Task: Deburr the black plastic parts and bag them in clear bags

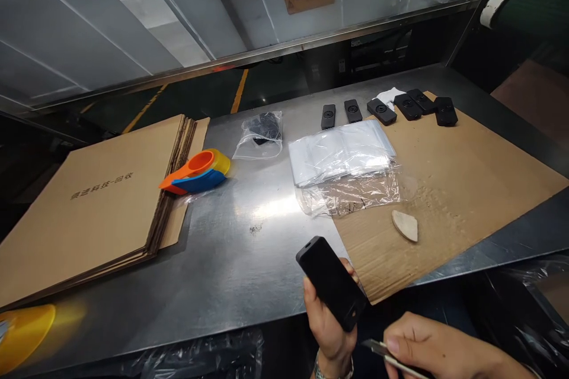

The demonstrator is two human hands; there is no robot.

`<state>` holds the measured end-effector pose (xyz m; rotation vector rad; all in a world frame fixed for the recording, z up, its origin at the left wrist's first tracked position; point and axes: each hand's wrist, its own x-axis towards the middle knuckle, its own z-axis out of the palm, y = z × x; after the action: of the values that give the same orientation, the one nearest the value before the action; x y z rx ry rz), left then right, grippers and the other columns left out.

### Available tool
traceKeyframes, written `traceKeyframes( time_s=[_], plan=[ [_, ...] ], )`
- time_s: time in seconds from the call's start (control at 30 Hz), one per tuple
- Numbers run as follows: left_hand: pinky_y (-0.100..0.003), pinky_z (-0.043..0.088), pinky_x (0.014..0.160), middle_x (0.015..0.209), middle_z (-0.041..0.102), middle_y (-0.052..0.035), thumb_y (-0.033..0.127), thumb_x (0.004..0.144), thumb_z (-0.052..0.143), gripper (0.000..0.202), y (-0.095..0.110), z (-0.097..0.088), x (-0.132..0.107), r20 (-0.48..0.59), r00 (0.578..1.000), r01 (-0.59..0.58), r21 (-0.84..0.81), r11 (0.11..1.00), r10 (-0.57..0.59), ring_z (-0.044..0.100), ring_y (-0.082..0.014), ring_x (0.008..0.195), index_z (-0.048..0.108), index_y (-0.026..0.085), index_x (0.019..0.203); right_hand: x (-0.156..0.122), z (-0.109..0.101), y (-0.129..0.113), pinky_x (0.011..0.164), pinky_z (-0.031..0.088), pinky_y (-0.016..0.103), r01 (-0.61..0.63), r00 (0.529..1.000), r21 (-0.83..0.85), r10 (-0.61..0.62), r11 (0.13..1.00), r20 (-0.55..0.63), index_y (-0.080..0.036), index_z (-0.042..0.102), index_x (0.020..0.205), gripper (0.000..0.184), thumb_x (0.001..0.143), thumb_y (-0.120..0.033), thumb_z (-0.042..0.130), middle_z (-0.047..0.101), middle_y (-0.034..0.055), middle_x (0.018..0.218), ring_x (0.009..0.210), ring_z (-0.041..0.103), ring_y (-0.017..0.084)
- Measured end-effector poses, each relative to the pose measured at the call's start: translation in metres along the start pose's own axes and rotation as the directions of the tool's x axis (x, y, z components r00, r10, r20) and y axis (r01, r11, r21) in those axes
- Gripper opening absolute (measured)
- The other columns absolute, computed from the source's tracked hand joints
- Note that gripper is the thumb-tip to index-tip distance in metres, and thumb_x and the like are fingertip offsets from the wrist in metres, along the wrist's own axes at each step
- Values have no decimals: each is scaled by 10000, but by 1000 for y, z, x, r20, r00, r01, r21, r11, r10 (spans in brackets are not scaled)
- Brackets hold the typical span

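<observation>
In my left hand (329, 331) lies a black rectangular plastic casing (331, 281), tilted, its long smooth face turned up toward me and a small hole showing near its lower end. My fingers wrap around its sides above the table's front edge. My right hand (422, 340) pinches a slim utility knife (391, 358), its blade tip pointing left toward the casing but apart from it. Several similar black casings (328, 116) stand or lie along the back of the table, some on a cardboard sheet (466, 189).
A stack of clear plastic bags (342, 151) lies mid-table, with a bagged black item (265, 128) to its left. A beige wedge-shaped piece (405, 225) rests on the cardboard. Leftward are an orange-and-blue tape dispenser (198, 172), flattened cartons (98, 201) and a yellow tape roll (31, 331).
</observation>
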<state>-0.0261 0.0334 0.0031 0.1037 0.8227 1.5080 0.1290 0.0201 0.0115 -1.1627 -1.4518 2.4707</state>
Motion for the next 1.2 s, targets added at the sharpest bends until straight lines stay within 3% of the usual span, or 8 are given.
traceKeyframes(
  time_s=[0.1, 0.2, 0.27, 0.53, 0.7, 0.97, 1.1, 1.2],
  plan=[
    [-220, 458, 510, 666, 624, -60, 561, 799, 461, 491, -2, 2, 3, -80, 995, 60, -67, 996, -65, 557, -132, 555, 679, 125, 751, 7, 5, 2, 397, 265, 162, 178, 970, 58, -165, 982, -176, -179, 494, 785, 427, 844, -596, 424, 381, -76, 525, 422, 322, 57],
    [-221, 449, 477, 622, 618, -52, 548, 815, 442, 481, -8, 4, 3, -162, 980, 101, -117, 988, -119, 549, -128, 503, 686, 139, 740, 15, 11, -1, 536, 349, 201, 279, 832, -260, -367, 925, -415, -178, 496, 759, 266, 864, -422, 484, 440, -44, 626, 568, 406, 92],
    [-211, 431, 446, 605, 616, -48, 558, 804, 457, 486, -12, 5, 2, -210, 967, 118, -128, 985, -143, 541, -121, 474, 689, 138, 730, 20, 15, -6, 602, 368, 222, 282, 785, -376, -438, 882, -438, -174, 536, 796, 166, 865, -310, 471, 509, -22, 679, 629, 456, 113],
    [-200, 385, 404, 588, 611, -55, 582, 786, 472, 523, -17, 6, -5, -206, 961, 149, -165, 975, -182, 494, -98, 417, 681, 107, 728, 25, 16, -12, 506, 342, 197, 228, 820, -317, -357, 920, -448, -158, 578, 734, 157, 804, -165, 437, 461, -55, 549, 510, 427, 88],
    [-239, 443, 491, 585, 627, -64, 538, 826, 458, 510, -15, 9, -3, -198, 922, 303, -169, 938, -333, 561, -134, 482, 672, 92, 699, 20, 6, -9, 520, 355, 204, 234, 692, -475, -488, 848, -531, -172, 532, 694, 232, 882, -257, 428, 504, -31, 600, 549, 463, 99],
    [-203, 458, 520, 555, 632, -30, 359, 866, 501, 377, -18, 14, -10, -175, 811, 507, -266, 820, -558, 591, -111, 504, 649, 110, 625, 6, -10, -32, 535, 310, 233, 155, 821, -866, -550, 475, -154, -206, 568, 771, 127, 843, -305, 602, 609, -41, 676, 607, 547, 112],
    [-184, 453, 510, 563, 628, -13, 331, 862, 523, 323, -19, 15, -13, -200, 802, 503, -280, 817, -563, 568, -84, 478, 660, 110, 670, 8, -10, -33, 501, 279, 239, 117, 826, -904, -545, 411, -140, -198, 554, 702, 192, 830, -325, 620, 619, -43, 632, 559, 555, 107],
    [-198, 460, 515, 555, 607, -16, 348, 851, 535, 333, -18, 15, -14, -178, 793, 535, -253, 806, -582, 566, -96, 486, 642, 107, 647, 8, -10, -33, 510, 305, 218, 139, 822, -882, -549, 450, -151, -197, 579, 707, 154, 830, -278, 626, 639, -40, 648, 576, 577, 103]
  ],
)
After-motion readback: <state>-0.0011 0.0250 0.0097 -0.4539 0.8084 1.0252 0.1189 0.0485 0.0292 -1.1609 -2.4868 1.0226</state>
